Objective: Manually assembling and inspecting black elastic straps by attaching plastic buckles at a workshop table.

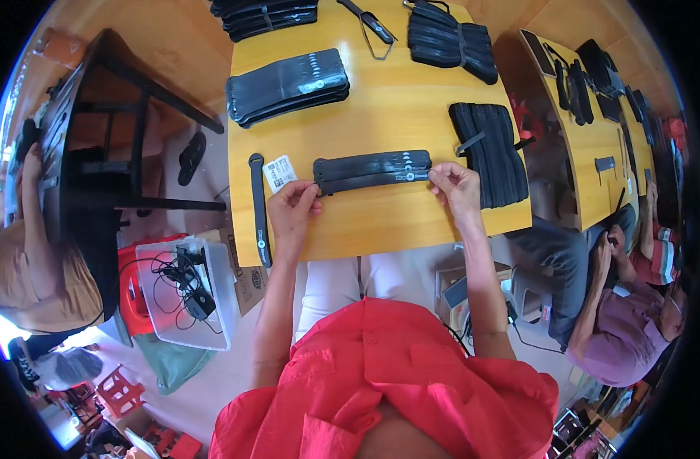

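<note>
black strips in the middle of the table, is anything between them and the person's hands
Nothing visible. The left hand pinches the left end of the black strips and the right hand pinches the right end, both in direct contact. A small white tag lies just beside the left hand, and a single black strip lies further left, both off the grip.

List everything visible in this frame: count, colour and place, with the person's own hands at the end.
folded strap stack: one, black, table centre, held at both ends
single strap: one, black, left table edge
label card: one, white, beside left hand
strap bundles: several, black, far and right table areas
metal clip tool: one, dark, far edge
table: one, yellow wood
plastic bin: one, clear, holding cables, floor left
other people: two, seated left and right
left hand: grips stack's left end
right hand: pinches stack's right end
</note>
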Demonstrator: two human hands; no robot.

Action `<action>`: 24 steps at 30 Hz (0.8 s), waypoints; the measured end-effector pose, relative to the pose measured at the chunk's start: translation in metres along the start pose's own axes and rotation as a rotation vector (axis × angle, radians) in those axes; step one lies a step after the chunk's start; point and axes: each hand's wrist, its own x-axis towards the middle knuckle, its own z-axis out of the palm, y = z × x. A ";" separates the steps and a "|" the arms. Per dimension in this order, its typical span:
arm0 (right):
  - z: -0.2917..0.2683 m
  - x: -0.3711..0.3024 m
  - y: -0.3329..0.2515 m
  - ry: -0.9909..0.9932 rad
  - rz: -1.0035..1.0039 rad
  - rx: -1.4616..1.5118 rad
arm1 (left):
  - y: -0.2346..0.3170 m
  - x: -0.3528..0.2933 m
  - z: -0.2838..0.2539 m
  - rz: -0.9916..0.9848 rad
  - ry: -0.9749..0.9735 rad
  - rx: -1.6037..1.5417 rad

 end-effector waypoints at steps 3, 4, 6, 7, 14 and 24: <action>0.000 0.002 0.000 0.012 0.046 -0.015 | -0.004 0.004 0.004 0.051 0.040 0.053; 0.000 0.002 0.001 0.019 0.051 -0.017 | -0.006 0.006 0.005 0.068 0.060 0.068; 0.000 0.002 0.003 0.032 0.043 0.008 | -0.010 0.009 0.006 0.084 0.080 0.080; -0.001 0.002 0.003 0.036 0.045 0.007 | -0.011 0.009 0.007 0.082 0.075 0.080; 0.000 0.003 0.003 0.064 0.026 0.011 | -0.011 0.010 0.009 0.079 0.083 0.055; 0.003 0.004 0.006 0.095 0.020 0.035 | -0.013 0.012 0.011 0.058 0.108 0.017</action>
